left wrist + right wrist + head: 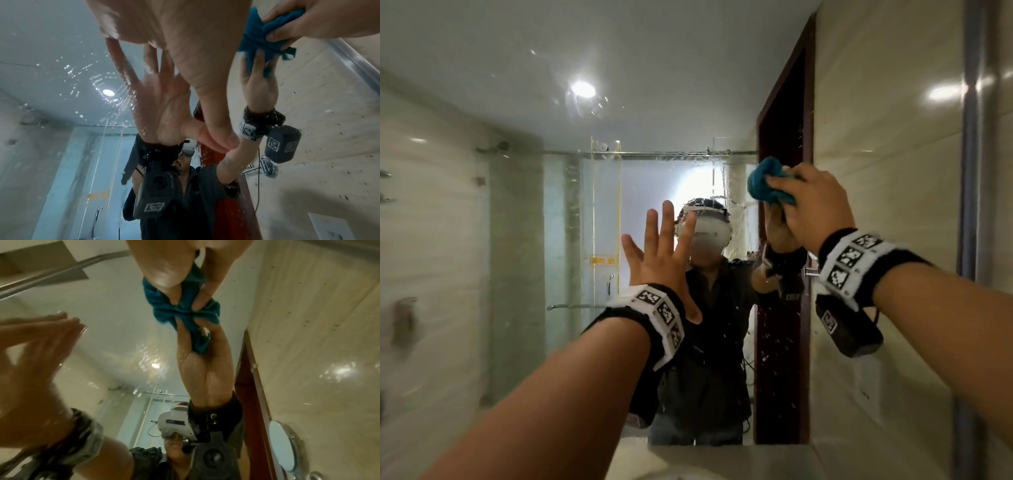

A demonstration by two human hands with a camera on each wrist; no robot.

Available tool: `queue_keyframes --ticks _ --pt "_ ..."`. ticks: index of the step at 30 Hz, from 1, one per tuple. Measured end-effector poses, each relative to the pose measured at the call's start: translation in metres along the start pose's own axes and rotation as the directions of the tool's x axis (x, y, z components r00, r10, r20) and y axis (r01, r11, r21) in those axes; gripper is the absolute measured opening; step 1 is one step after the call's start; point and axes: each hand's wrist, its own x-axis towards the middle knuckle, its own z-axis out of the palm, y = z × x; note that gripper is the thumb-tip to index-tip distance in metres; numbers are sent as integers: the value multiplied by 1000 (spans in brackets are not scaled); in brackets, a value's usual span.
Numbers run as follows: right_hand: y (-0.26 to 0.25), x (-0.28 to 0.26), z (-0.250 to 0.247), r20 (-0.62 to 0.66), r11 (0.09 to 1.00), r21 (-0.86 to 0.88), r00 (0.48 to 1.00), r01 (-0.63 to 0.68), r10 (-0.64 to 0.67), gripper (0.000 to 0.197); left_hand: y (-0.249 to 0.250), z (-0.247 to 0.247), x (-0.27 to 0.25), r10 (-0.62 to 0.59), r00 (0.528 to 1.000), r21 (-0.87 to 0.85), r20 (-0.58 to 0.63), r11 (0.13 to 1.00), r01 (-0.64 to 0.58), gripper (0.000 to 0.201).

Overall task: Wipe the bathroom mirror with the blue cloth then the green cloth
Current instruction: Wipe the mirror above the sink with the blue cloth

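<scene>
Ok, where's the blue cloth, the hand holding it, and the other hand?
blue cloth (758, 181): head view, bunched left part.
right hand (815, 202): head view, back of the hand.
left hand (657, 260): head view, back of the hand, fingers spread.

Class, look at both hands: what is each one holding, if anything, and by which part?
The right hand grips the bunched blue cloth around its middle. The left hand holds nothing, fingers spread at the mirror.

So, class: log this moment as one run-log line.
stage: blue-cloth wipe | right hand: grips blue cloth on mirror | left hand: open, fingers spread
</scene>
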Motion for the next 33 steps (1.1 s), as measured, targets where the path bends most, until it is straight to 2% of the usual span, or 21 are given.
queue_keyframes --ticks 3,4,5,6,8,9,10,11,12,14,15,17,19,21,24,26,29,33 --pt "-9 -20 22 -10 1000 -5 1000 -22 22 41 0 4 3 -6 1000 -7 -31 1000 6 161" --pt "-15 -32 28 22 1000 14 999 25 -26 43 0 4 3 -6 999 1 -35 1000 6 161" --pt "-21 -46 34 60 992 21 990 125 -126 47 -1 3 2 -6 999 10 -36 1000 7 160" --pt "-27 -64 40 114 966 13 960 258 -257 52 -1 3 2 -7 999 17 -37 1000 8 160" --pt "-36 -95 49 238 866 12 839 501 -489 55 0 3 1 -15 999 27 -40 1000 16 160" --pt "-36 -101 50 287 831 29 792 555 -539 55 1 4 0 -19 999 34 -42 999 21 160" --pt "-36 -97 46 305 816 32 771 578 -558 55 0 3 0 -20 999 37 -43 999 21 160" --pt "-31 -85 43 317 826 17 781 563 -539 55 0 3 1 -17 999 31 -39 999 18 160" --pt "-28 -69 36 298 868 11 827 497 -477 53 -1 3 1 -10 999 15 -32 1000 10 160" --pt "-10 -31 19 182 970 -16 955 242 -235 44 -2 4 1 4 1000 -14 -26 1000 -5 160" --pt "0 -15 10 92 992 -13 988 128 -127 40 -3 5 2 8 1000 -18 -28 1000 -8 160" --pt "14 1 -1 -44 1000 14 999 -11 11 39 -5 8 3 11 999 -18 -32 1000 -11 160" --pt "12 -2 1 -78 999 9 996 -51 51 40 -5 9 5 13 999 -17 -39 1000 -14 161" --pt "5 -19 13 -32 1000 -6 999 -18 18 40 -5 9 5 13 999 -12 -47 1000 -13 161" --pt "-3 -59 32 63 985 -47 984 168 -165 50 -5 9 5 11 999 -7 -51 1000 -12 161" --pt "-10 -93 44 164 966 -21 954 259 -252 57 -4 8 3 2 999 -9 -45 1000 -3 161" --pt "-23 -131 46 281 929 -35 895 370 -346 56 0 6 0 -11 999 -12 -33 1000 10 160" --pt "-14 -116 32 420 898 -30 820 440 -388 62 0 8 -5 -11 1000 -23 -14 1000 11 157"
